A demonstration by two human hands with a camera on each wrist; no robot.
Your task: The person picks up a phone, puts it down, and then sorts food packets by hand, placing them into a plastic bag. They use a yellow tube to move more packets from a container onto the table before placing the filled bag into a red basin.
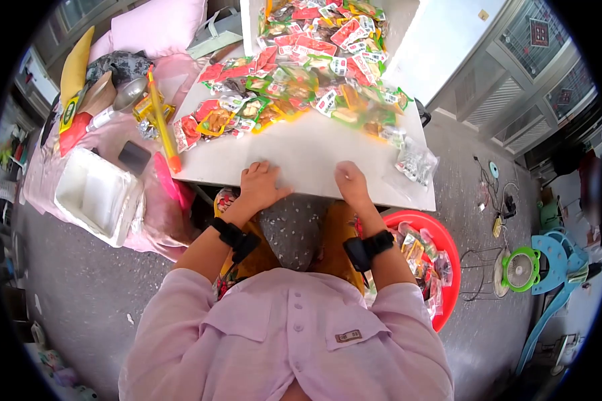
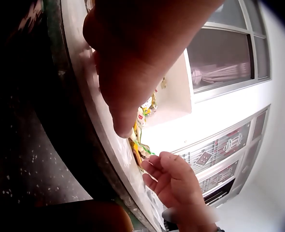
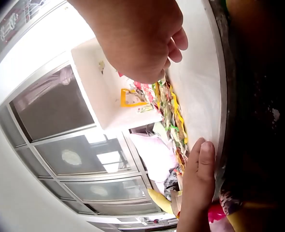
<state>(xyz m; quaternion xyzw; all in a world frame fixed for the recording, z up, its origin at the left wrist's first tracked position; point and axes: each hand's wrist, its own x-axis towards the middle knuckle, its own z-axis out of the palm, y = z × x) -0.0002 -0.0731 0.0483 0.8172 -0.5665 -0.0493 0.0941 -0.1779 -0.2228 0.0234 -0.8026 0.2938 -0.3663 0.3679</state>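
Note:
My left hand [image 1: 261, 186] rests on the white table [image 1: 301, 150] near its front edge, fingers spread and thumb out to the side, holding nothing. To its right, my right hand [image 1: 351, 184] is over the same edge with loosely curled fingers and nothing in them. In the left wrist view the right hand [image 2: 174, 179] shows its half-curled fingers. Beyond both hands lies a heap of small sealed food packets [image 1: 291, 83], red, green and yellow. A green-and-yellow packet [image 1: 351, 113] at the heap's right side looks blurred. Clear plastic bags [image 1: 418, 162] lie at the table's right edge.
More packets fill a white box [image 1: 408, 10] at the back. A red basin [image 1: 453, 267] of packets stands on the floor by my right side. On the left, a pink-covered surface bears a white foam box [image 1: 80, 207], a phone [image 1: 135, 157] and a yellow tube [image 1: 159, 120].

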